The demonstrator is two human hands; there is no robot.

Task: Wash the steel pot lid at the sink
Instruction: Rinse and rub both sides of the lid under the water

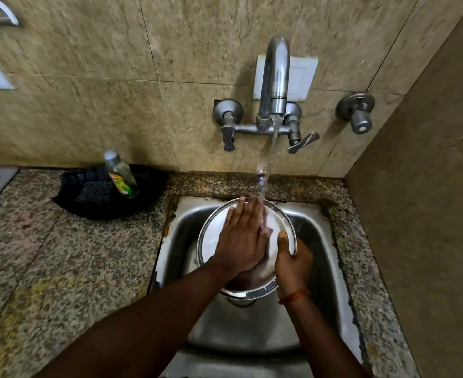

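Note:
The round steel pot lid [214, 236] is held tilted over the steel sink [317, 241], under running water from the wall tap [275, 77]. My right hand [293, 261] grips the lid's right rim, thumb over the edge. My left hand [242, 236] lies flat on the lid's face, fingers spread toward the stream, which strikes my fingertips. White foam or water sheen covers part of the lid. A steel vessel below the lid is mostly hidden.
A black dish [94, 203] on the granite counter [61, 268] left of the sink holds a dark scrub pad [94, 190] and a dish-soap bottle [121, 174]. Two tap levers [302, 143] and a separate wall valve [357, 113] sit above. A tiled side wall closes the right.

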